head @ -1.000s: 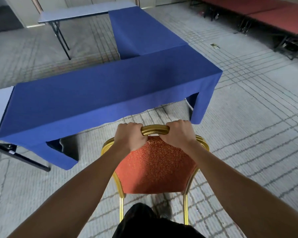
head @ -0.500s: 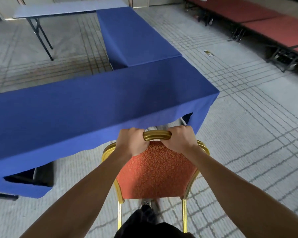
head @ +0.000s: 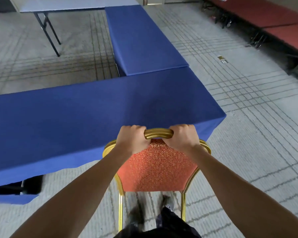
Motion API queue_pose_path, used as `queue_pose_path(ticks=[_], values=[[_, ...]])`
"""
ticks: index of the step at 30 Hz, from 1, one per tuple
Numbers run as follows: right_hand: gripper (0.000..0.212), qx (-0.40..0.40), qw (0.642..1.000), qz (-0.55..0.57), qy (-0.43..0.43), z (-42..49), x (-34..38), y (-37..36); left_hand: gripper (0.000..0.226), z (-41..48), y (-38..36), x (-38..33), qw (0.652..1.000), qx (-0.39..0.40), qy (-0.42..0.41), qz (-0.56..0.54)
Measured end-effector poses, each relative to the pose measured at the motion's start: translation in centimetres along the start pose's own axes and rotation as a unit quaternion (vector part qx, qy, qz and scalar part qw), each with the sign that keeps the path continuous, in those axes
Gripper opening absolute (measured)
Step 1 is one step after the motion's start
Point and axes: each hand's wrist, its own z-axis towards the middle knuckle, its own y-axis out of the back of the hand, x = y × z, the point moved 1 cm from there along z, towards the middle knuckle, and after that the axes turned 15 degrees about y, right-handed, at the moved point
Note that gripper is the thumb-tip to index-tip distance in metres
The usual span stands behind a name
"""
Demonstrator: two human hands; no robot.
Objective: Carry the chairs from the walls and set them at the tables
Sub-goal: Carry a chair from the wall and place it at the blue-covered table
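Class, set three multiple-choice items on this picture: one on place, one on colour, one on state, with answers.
1. Where do the left hand and right hand grip the chair? A seat B top rail C legs
2. What colour is the near table's cloth? A blue B red C white
3. The far table is: A covered B bare C overturned
Answers: 1B, both curl round the gold rail; 2A, blue drapes it; 3B, its plain top and legs show.
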Motion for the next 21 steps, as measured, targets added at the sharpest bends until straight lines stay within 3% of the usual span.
queue_pose_path(ticks=[5, 10, 18, 21], values=[[0.048, 0.036, 0.999, 0.002, 0.009, 2.8, -6.1, -0.3, 0.020, 4.3, -0.9, -3.7, 0.999, 0.006, 0.041, 0.002], [0.044, 0.023, 0.999, 0.011, 0.033, 5.8, -11.4, -0.6, 0.018, 9.2, -1.0, -6.5, 0.999, 0.011, 0.045, 0.003], [0.046, -0.072, 0.996, 0.011, 0.060, 10.3, -18.3, -1.7, 0.020, 16.5, -1.9, -9.7, 0.999, -0.025, 0.026, -0.004], [0.045, -0.088, 0.992, 0.028, 0.083, 11.0, -19.9, -1.5, 0.029, 17.4, -2.0, -10.4, 0.996, -0.088, -0.005, 0.000]])
